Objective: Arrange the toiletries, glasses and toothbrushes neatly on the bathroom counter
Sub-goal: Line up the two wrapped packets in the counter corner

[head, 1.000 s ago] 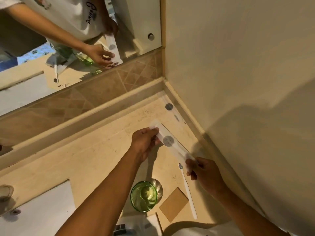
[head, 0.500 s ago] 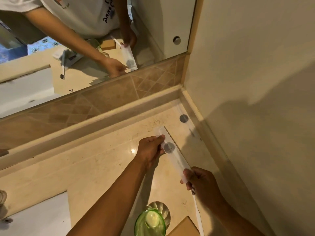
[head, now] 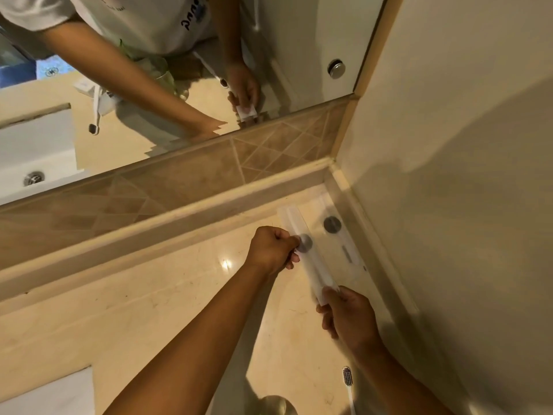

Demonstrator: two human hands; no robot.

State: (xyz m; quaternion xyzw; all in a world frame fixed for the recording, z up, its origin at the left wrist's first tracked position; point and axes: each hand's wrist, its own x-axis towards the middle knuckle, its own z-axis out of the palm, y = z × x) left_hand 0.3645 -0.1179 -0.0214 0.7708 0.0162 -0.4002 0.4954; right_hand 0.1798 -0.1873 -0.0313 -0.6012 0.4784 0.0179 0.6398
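A long clear plastic toothbrush sleeve (head: pixel 311 259) with a grey round sticker is held over the beige counter (head: pixel 149 310) near the right corner. My left hand (head: pixel 273 250) pinches its side near the sticker. My right hand (head: pixel 348 317) pinches its near end. A second wrapped toothbrush (head: pixel 341 238) with a grey sticker lies flat against the right wall, just beyond the held one. A bare white toothbrush (head: pixel 347 384) with dark bristles lies on the counter under my right forearm.
The mirror (head: pixel 149 85) runs along the back above a tiled strip, and the wall (head: pixel 463 205) closes the right side. A white sink (head: pixel 51 393) sits at the lower left. The rim of a glass (head: pixel 275 404) shows at the bottom edge.
Both hands have carried the sleeve further toward the back right corner, closer to the wrapped toothbrush by the wall. The view has shifted, so the green glass and brown card have dropped out of frame.
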